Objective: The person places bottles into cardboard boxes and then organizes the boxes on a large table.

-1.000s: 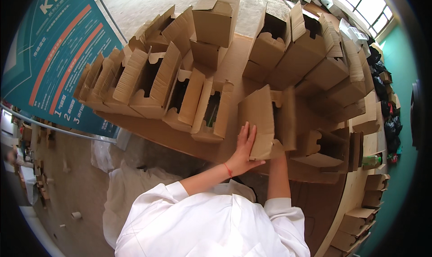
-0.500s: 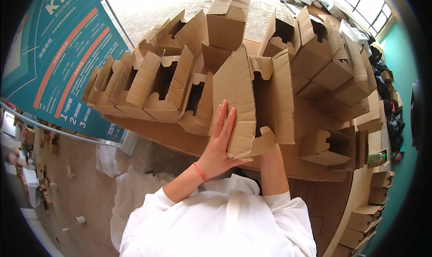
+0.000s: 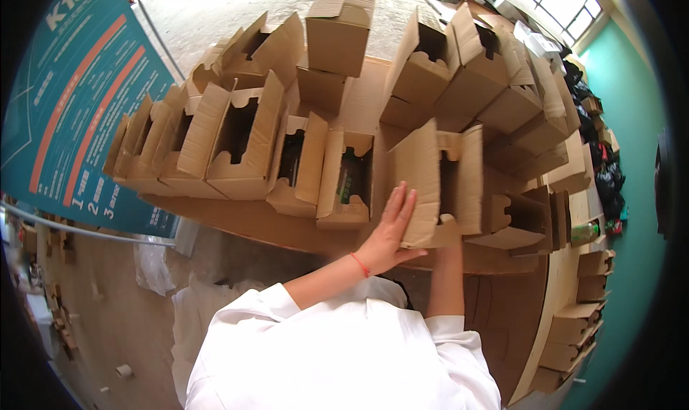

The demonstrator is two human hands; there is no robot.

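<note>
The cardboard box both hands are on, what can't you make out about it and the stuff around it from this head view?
- Right hand: mostly behind the cardboard box; its grip cannot be told.
- Box interior: in shadow, contents unclear.
- Left hand: lies flat on the box's side, palm hidden.
- Dark items in the neighbouring boxes: too shadowed to identify.
- Table: mostly covered by boxes, far end bent at the rim.

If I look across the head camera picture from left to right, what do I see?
Teal banner → row of open cardboard boxes → left hand flat on the held box → stacked boxes → teal wall.
</note>
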